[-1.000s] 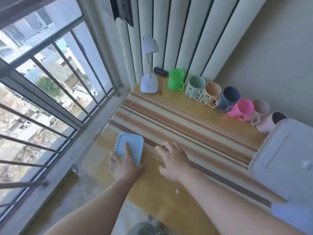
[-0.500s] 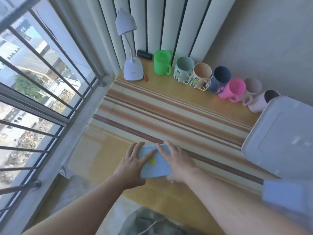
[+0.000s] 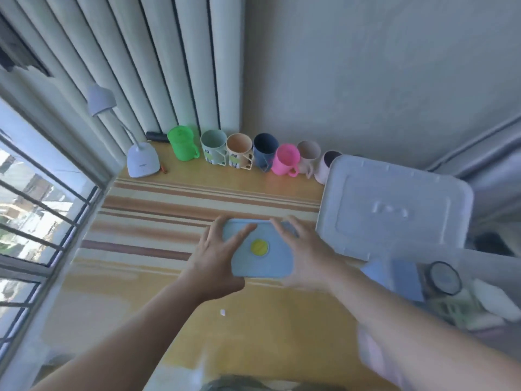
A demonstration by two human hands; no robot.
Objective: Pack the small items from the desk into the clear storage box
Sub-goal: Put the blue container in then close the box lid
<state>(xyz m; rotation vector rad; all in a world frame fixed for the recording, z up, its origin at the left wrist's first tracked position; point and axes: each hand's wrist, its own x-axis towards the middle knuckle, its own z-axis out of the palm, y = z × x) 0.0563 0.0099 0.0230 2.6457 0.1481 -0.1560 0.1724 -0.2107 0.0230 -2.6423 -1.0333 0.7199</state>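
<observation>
Holding the flat blue container (image 3: 260, 251) from both sides, left hand (image 3: 215, 256) and right hand (image 3: 306, 256) grasp it above the surface (image 3: 174, 300), probably to carry it level toward the clear storage box (image 3: 451, 292) at the right edge.

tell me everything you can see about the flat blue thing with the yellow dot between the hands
The blue container is a flat, rounded-corner rectangle, plastic by its look, with a round yellow disc at the centre of its top. It sits level over the striped cloth near the desk's front; whether it rests on the cloth or is lifted is unclear. The left hand holds its left edge with fingers spread over the top, the right hand its right edge. It lies left of the clear storage box.
</observation>
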